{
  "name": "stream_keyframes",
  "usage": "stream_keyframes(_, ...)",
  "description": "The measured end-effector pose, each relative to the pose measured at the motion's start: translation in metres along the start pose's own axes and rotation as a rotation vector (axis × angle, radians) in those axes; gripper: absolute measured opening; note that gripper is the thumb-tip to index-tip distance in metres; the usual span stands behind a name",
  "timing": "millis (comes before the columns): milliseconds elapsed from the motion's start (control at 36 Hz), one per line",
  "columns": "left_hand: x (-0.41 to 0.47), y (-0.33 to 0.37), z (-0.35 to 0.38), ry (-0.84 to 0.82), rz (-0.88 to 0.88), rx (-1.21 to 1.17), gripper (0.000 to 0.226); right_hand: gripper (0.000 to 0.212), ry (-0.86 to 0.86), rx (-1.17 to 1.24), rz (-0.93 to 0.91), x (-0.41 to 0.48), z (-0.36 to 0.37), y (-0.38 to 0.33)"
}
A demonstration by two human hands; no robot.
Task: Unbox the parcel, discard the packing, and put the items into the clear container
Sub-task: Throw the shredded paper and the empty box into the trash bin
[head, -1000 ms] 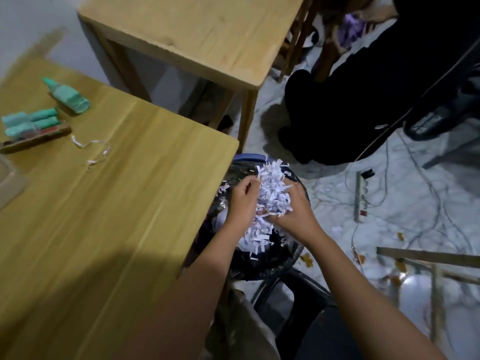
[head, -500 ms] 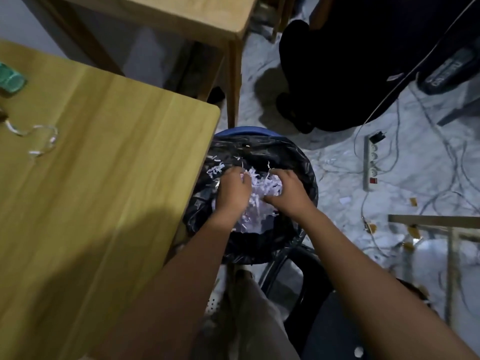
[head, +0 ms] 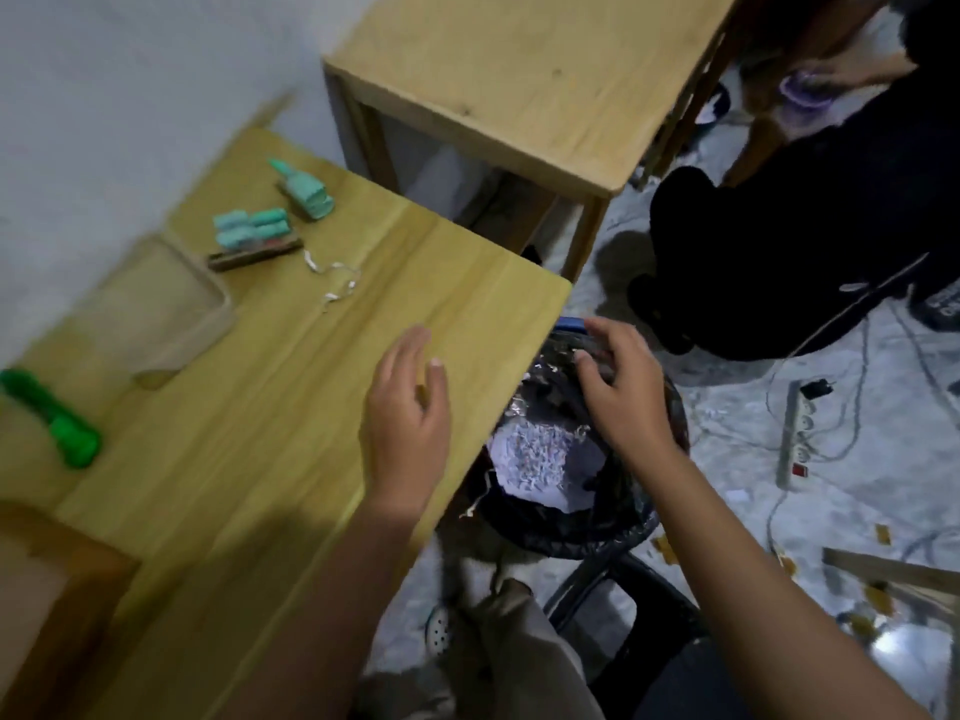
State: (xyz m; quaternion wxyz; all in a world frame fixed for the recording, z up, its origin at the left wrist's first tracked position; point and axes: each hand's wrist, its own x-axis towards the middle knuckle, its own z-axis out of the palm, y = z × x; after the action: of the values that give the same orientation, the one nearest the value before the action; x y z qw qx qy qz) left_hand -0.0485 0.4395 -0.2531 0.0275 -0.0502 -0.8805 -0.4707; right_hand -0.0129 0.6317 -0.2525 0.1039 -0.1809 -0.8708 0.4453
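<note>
Currently left hand (head: 408, 428) hovers over table (head: 260, 449), right hand (head: 623, 397) over bin (head: 597, 535).

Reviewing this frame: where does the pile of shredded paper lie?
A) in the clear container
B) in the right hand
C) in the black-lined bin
C: the shredded paper lies inside the bin, while the left hand and right hand hold nothing.
</note>
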Motion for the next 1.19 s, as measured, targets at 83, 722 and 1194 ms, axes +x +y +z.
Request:
stream_keyframes(83, 0.001, -0.035, -0.046, 0.185, -0.129, 0.089, 0.041, 0.030, -0.119, -0.003, -0.128, 0.010, 0.027, -0.034)
stream_keyframes(722, -0.016, -0.105, -0.093, 0.249, -0.348, 0.559, 0.050, 0.039, -0.527, -0.292, -0.649, 0.059, 0.192, -0.122)
stream_keyframes(1194, -0.019, -0.096, -0.095, 0.177, -0.371, 0.569, 0.052, 0.016, -0.263, -0.219, -0.348, -0.006, 0.068, -0.031)
